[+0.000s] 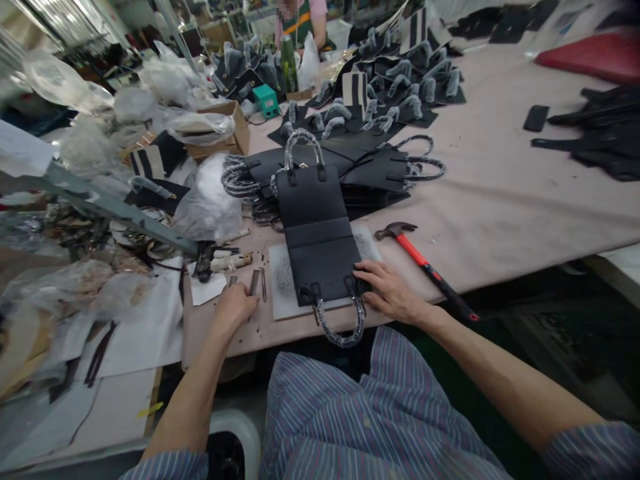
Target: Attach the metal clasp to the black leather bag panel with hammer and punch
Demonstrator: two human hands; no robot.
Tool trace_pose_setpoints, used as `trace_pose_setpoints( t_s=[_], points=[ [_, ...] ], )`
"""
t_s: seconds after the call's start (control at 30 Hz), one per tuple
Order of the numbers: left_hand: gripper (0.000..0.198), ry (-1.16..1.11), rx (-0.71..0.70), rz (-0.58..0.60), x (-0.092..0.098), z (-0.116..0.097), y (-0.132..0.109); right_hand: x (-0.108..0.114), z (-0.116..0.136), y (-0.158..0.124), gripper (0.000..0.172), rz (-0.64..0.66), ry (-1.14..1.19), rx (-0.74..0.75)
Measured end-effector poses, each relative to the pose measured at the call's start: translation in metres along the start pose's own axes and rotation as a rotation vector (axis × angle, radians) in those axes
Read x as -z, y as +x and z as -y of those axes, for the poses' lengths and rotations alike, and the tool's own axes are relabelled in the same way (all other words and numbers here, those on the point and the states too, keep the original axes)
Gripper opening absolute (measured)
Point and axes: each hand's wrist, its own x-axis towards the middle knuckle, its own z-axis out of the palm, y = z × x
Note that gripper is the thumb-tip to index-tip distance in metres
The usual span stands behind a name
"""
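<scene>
Your right hand (387,291) lies flat, fingers slightly spread, on the near right corner of the flat black leather bag panel (317,237). The panel rests on the pale grey work pad (285,280) at the front edge of the pinkish table (500,200), with its plastic-wrapped loop handle (341,331) toward you. Your left hand (234,305) sits beside the pad, curled fingers at the slim dark metal punches (256,283); whether they pinch one cannot be told, and the red-and-black-handled claw hammer (425,263) lies just right of your right hand.
</scene>
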Motion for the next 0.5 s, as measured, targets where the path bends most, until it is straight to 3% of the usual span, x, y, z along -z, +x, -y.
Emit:
trace_pose_setpoints(
  t_s=[0.17,0.5],
  points=[
    [0.025,0.048,-0.007,0.010,0.005,-0.005,-0.001,0.000,0.000,0.000,0.051,-0.002,-0.002,0.001],
    [0.019,0.009,-0.005,0.058,0.008,-0.004,0.009,-0.002,-0.001,-0.002,0.049,-0.017,-0.017,0.014]
  ],
)
